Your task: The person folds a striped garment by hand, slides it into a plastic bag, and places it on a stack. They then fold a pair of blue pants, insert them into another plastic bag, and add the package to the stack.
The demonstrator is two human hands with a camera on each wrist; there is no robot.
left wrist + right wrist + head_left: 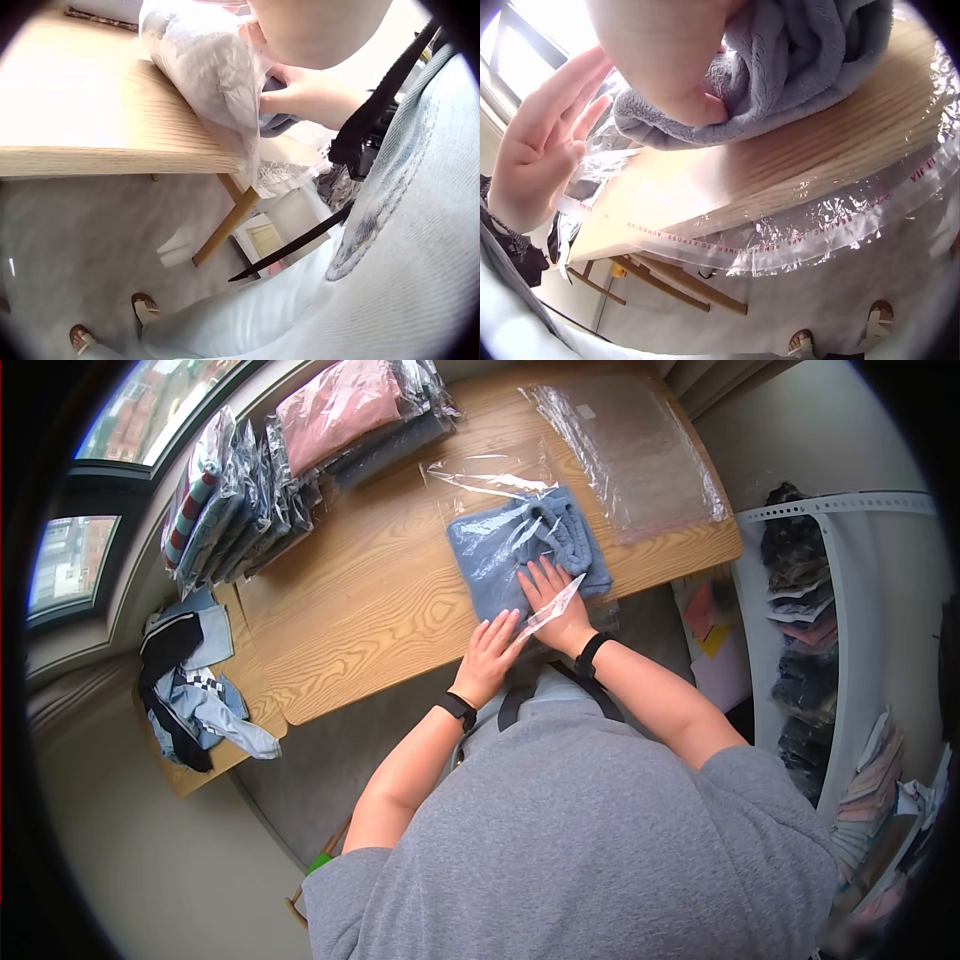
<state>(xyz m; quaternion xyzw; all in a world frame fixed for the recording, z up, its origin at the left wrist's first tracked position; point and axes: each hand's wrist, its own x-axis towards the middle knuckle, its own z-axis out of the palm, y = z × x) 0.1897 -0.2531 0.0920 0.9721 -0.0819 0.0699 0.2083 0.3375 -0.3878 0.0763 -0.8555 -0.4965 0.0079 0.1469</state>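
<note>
A folded blue-grey fleece garment (490,555) lies at the table's front edge in a clear plastic bag (480,478). My right hand (555,605) rests on the garment with its fingers extended; a strip of the bag's film crosses the back of this hand. In the right wrist view the right thumb (705,112) presses against the fleece (780,82). My left hand (487,658), fingers nearly straight, touches the garment's near left edge. The bag's mouth, a printed clear strip (810,232), hangs over the table edge below the garment.
Flat clear bags (640,455) lie at the table's right. Bagged clothes (240,500) stand by the window, with a pink bagged garment (340,410) on a stack. Loose clothes (200,680) cover a lower surface at left. A shelf of packed clothes (805,630) stands at right.
</note>
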